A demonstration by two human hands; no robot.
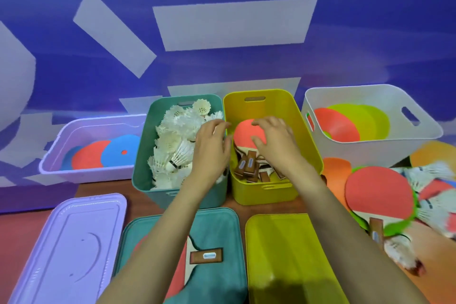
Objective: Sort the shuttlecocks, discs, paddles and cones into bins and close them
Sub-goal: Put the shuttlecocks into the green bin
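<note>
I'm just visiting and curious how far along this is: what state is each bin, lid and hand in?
Purple bin: open, discs inside.
Teal bin: open, full of shuttlecocks.
Yellow bin: open, paddles inside.
White bin: open, cones inside.
Purple lid: off, flat on table.
Teal lid: off, a paddle on it.
Yellow lid: off, flat.
Right hand: resting on top paddle.
Left hand: at that paddle's edge, grip unclear.

On the counter (pixel 140 195) four bins stand in a row, left to right: disc bin (pixel 86 176), shuttlecock bin (pixel 142 173), paddle bin (pixel 264 195), cone bin (pixel 370 153). Three lids (pixel 283 254) lie before the first three, a paddle (pixel 206 255) on the middle lid (pixel 222 224). Loose paddles (pixel 377 192) and shuttlecocks (pixel 399 252) lie heaped before the cone bin.
</note>
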